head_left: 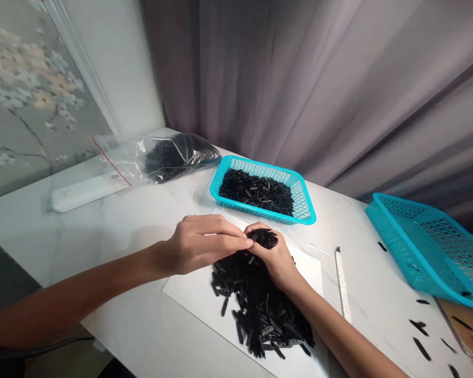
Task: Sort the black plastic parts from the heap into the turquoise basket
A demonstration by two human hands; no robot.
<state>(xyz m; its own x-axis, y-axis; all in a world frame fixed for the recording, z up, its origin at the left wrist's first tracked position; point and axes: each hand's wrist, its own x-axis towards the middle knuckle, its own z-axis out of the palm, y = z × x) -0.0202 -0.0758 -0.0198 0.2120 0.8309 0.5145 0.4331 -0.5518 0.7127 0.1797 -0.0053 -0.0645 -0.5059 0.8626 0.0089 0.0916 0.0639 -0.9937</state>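
I log two bare forearms, ending in a left hand point(203, 245) and a right hand point(271, 257) — both slender, nails cut short (fingertips partly hidden). At the lower frame edge I note a dark garment point(0, 357) — too cropped to identify.

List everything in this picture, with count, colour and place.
pile of black pieces: many, black, on sheet
white sheet: one, white, on table
table: one, white, under everything
teal basket: one, teal, behind sheet, holds black pieces
tilted teal basket: one, teal, far right
plastic bag: one, clear, far corner, holds black pieces
white oblong object: one, white, beside bag
metal strip: one, silver, right of sheet
loose black pieces: several, black, right of sheet
curtain: one, grey, behind table
left hand: one, on small black bunch
right hand: one, holding small black bunch
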